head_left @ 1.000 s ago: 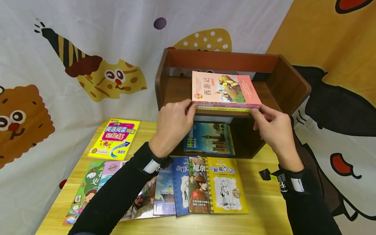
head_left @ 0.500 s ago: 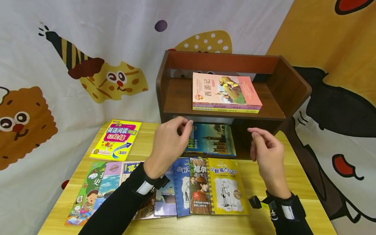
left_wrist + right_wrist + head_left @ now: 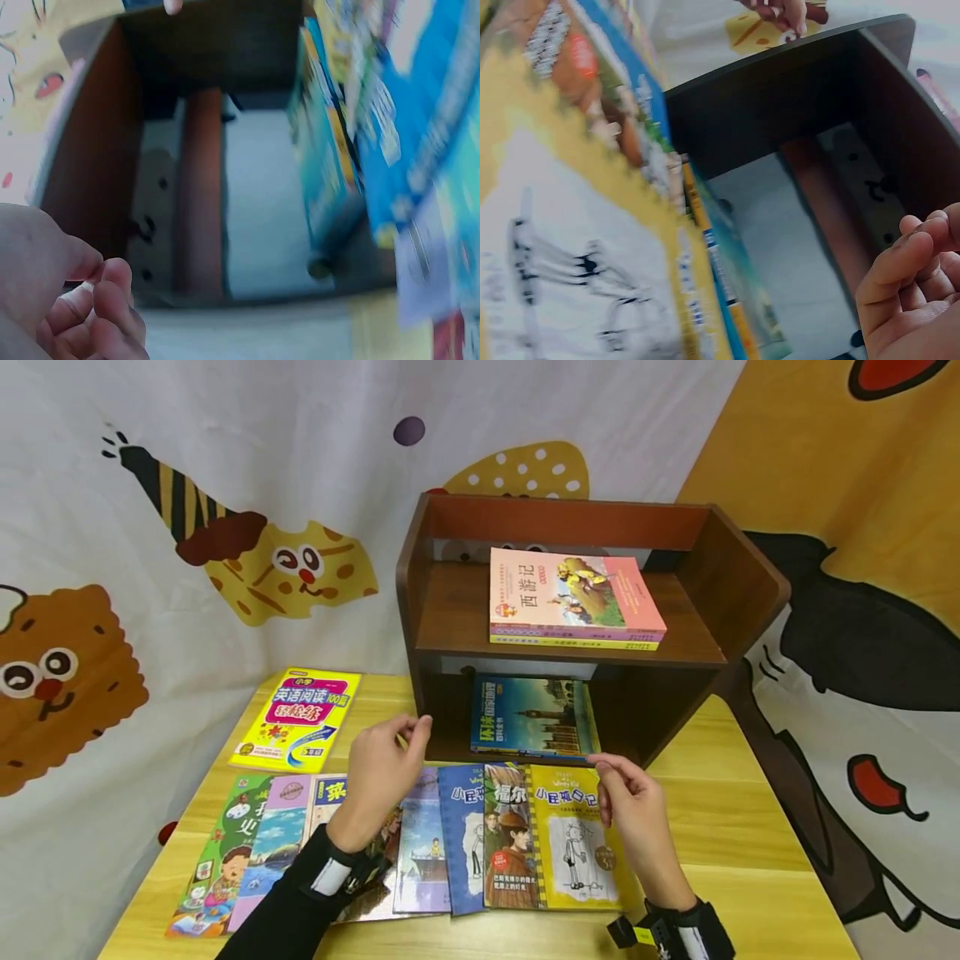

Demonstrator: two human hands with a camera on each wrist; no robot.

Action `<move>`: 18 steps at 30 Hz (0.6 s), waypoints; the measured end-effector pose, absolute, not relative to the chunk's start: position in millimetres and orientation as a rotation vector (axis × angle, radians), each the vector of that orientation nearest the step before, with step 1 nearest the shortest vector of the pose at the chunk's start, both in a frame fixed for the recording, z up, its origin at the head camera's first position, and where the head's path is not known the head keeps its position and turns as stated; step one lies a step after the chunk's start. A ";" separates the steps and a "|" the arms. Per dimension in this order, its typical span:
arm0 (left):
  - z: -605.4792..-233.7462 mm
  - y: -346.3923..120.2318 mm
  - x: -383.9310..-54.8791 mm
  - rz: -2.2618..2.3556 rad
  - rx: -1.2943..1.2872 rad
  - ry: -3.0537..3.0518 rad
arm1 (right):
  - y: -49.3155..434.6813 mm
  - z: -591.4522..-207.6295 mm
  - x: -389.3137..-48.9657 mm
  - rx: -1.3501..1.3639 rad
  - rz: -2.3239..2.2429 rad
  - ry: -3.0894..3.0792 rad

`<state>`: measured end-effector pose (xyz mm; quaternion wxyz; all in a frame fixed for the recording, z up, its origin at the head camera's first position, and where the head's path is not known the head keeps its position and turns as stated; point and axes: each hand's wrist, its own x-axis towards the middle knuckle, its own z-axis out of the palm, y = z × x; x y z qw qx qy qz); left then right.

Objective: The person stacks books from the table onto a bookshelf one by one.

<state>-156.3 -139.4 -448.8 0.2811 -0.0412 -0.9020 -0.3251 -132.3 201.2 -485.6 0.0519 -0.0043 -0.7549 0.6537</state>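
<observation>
My left hand (image 3: 381,777), its fingers loosely curled with nothing in them, is over the row of books on the table, above a book with 菜 on its cover (image 3: 327,791). Over the right edge of a yellow diary-style book (image 3: 573,868) hangs my right hand (image 3: 636,814), also holding nothing. Beside that book lie a brown-green book (image 3: 512,860) and a blue one (image 3: 467,852). A pink book (image 3: 555,589) tops a small pile on the upper shelf of the brown bookshelf (image 3: 690,647). Down in the lower compartment lies a blue-green book (image 3: 534,714) with a tower picture.
A yellow English reading book (image 3: 296,718) lies apart at the left of the wooden table (image 3: 720,827). Green (image 3: 217,868) and purple (image 3: 273,835) books overlap at the row's left end. Behind everything hangs a cartoon-printed cloth (image 3: 300,435).
Both hands have let go of the pink-topped pile, which stays on the upper shelf. They have come down and back toward the row of books on the table.
</observation>
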 end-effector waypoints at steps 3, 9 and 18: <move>-455.6 -164.2 -166.5 -0.843 -0.042 -2.442 | 202.4 -495.8 -129.6 -0.072 1.994 -2.336; -473.3 -228.7 -200.2 -0.765 0.108 -2.561 | 202.5 -505.7 -125.1 -0.128 1.981 -2.387; -509.6 -331.7 -234.9 -0.582 0.496 -3.006 | 203.8 -513.1 -121.6 -0.191 1.991 -2.399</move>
